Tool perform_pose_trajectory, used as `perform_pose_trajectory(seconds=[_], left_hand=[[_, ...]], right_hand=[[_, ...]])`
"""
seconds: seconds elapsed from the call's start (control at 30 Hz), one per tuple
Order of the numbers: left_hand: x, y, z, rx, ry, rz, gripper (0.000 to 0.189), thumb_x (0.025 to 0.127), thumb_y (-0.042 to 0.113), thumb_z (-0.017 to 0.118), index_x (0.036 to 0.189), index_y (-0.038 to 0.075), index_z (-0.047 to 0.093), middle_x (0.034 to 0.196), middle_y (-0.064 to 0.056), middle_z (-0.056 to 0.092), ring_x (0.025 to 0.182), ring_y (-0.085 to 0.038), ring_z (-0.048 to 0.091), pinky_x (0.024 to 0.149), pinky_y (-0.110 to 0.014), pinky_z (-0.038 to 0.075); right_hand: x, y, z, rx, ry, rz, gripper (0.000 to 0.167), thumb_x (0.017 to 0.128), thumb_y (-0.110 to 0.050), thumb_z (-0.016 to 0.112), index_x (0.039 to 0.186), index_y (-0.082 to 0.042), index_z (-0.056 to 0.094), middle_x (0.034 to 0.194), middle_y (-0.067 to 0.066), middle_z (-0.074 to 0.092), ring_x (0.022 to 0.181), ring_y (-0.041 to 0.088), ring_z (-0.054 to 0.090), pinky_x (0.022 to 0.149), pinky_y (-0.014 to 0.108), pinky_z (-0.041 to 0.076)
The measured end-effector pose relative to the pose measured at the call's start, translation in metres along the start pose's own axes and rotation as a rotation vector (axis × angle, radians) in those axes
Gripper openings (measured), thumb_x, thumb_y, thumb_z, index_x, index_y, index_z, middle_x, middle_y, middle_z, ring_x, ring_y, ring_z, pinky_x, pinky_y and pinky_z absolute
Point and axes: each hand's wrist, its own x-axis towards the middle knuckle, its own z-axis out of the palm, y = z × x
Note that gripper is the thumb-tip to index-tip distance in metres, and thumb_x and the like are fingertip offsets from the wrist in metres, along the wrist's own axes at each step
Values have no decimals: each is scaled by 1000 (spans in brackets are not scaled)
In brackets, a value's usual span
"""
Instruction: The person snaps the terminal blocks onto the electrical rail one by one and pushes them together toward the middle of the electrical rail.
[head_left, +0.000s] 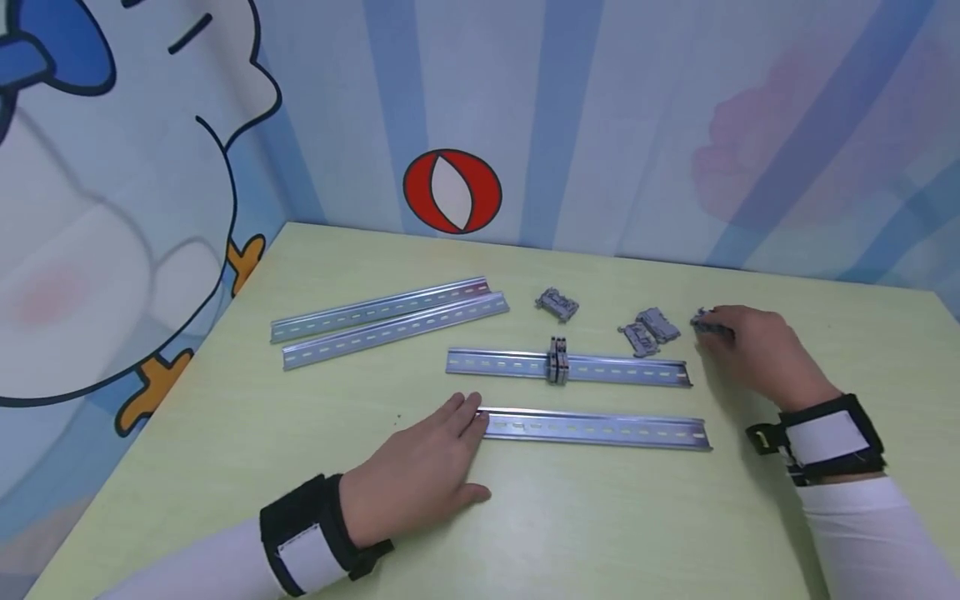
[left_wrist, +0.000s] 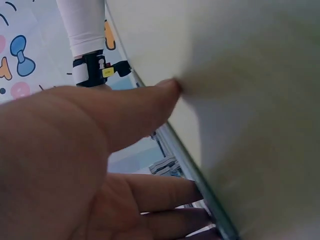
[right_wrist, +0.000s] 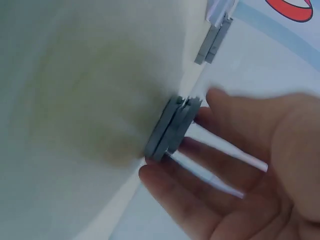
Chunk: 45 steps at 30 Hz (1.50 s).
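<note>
My left hand (head_left: 420,471) lies on the table with its fingers straight, fingertips over the left end of the nearest slotted metal DIN rail (head_left: 596,427). In the left wrist view, the fingers (left_wrist: 165,192) reach along that rail's edge (left_wrist: 192,170). My right hand (head_left: 761,350), at the table's far right, holds grey terminal blocks (right_wrist: 172,127) between thumb and fingertips; two lie side by side in the right wrist view. Just left of it lie two more grey terminal blocks (head_left: 648,331). Beyond the nearest rail, another DIN rail (head_left: 630,371) carries upright clipped-on pieces (head_left: 557,361) near its middle.
Two more DIN rails (head_left: 393,329) lie slanted and close together at the back left. A single cluster of grey terminal block (head_left: 557,305) sits behind the middle rail. The patterned wall (head_left: 585,125) rises along the table's back edge.
</note>
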Motion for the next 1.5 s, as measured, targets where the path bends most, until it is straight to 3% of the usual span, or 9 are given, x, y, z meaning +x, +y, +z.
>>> perform_pose_trajectory(seconds=[0.1, 0.17, 0.27, 0.43, 0.67, 0.83, 0.97, 1.13, 1.5], left_hand=[[-4, -1, 6, -17, -26, 1, 76, 96, 52, 54, 145, -5, 40, 157, -22, 26, 146, -35, 24, 113, -40, 31], [-6, -1, 8, -23, -33, 4, 78, 97, 53, 51, 147, -4, 36, 159, -22, 22, 147, -35, 19, 115, -41, 29], [-7, 0, 9, -11, -30, 21, 80, 97, 54, 50, 149, -4, 33, 160, -21, 18, 148, -35, 16, 116, -42, 26], [-7, 4, 9, 59, -18, 111, 75, 99, 51, 47, 150, -3, 32, 159, -21, 21, 148, -33, 19, 118, -41, 23], [-4, 3, 12, 86, -22, 150, 74, 101, 52, 42, 151, -2, 29, 159, -21, 20, 148, -31, 17, 118, -39, 22], [-2, 0, 13, 105, -15, 157, 76, 100, 53, 43, 152, -1, 28, 160, -20, 19, 148, -31, 17, 118, -38, 22], [-2, 0, 14, 110, -18, 158, 78, 99, 55, 43, 152, -1, 27, 160, -20, 17, 149, -30, 16, 118, -38, 21], [-5, 1, 14, 112, -19, 164, 86, 97, 61, 41, 152, -2, 24, 160, -21, 15, 149, -31, 13, 119, -38, 19], [-6, 0, 14, 97, -31, 168, 99, 91, 72, 41, 153, -2, 20, 161, -21, 11, 150, -31, 8, 120, -38, 16]], right_hand=[[-2, -1, -1, 49, 127, 33, 17, 88, -1, 67, 102, 8, 72, 101, 29, 68, 79, 36, 66, 60, 44, 51], [-3, -2, -3, 65, 155, 78, 16, 87, -1, 68, 100, 8, 72, 97, 29, 68, 74, 35, 65, 56, 42, 48], [-5, -2, -3, 96, 165, 142, 24, 86, -2, 70, 106, 10, 68, 104, 33, 65, 81, 43, 66, 62, 50, 51], [-6, -2, -3, 154, 186, 207, 41, 83, -1, 72, 119, 12, 60, 117, 35, 59, 92, 49, 64, 73, 59, 50], [-6, -2, -8, 138, 208, 177, 36, 82, 1, 72, 114, 13, 63, 99, 33, 67, 84, 46, 66, 69, 56, 51], [-9, -8, -18, 124, 182, 183, 29, 83, -4, 71, 110, 8, 68, 92, 29, 69, 76, 42, 67, 54, 44, 51], [-11, -16, -25, 115, 121, 185, 24, 83, -7, 72, 104, 5, 70, 86, 25, 71, 70, 35, 66, 48, 34, 46], [-15, -27, -37, 130, -23, 141, 27, 82, -9, 72, 106, 3, 70, 80, 15, 72, 64, 22, 65, 51, 33, 47], [-19, -52, -52, 167, -530, 104, 28, 80, -16, 77, 99, 0, 64, 77, 0, 68, 62, 13, 64, 57, 32, 52]])
